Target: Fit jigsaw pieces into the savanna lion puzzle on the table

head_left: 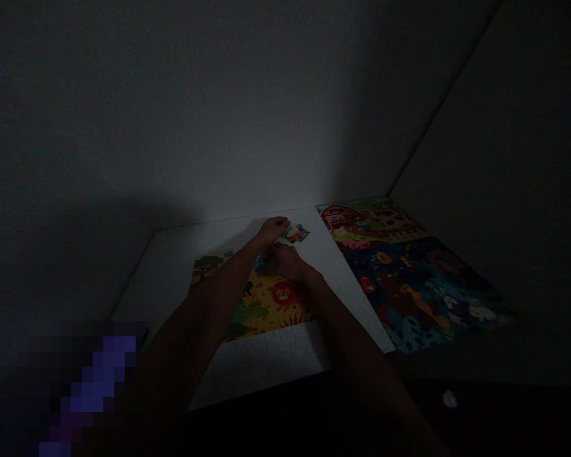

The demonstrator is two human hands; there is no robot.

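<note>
The scene is very dim, so fine detail is lost. My left hand [271, 231] is closed, its fingertips at the edge of a small cluster of colourful puzzle pieces [297, 232] near the back of the white table; whether the pieces are raised or resting there is unclear. Just in front, my right hand [286, 260] is curled over the upper edge of a yellow-orange animal puzzle [261, 292]. Its fingers point down and left, and anything between them is hidden. A lion, a dark monkey and a tree show on this puzzle, while my left forearm covers part of it.
To the right lie a farm puzzle picture [368, 225] and, nearer, a dark blue animal picture [419, 292]. The white table [271, 365] meets a pale wall [266, 127] behind. A small white object [450, 398] is at lower right. A pixelated purple patch covers the lower left.
</note>
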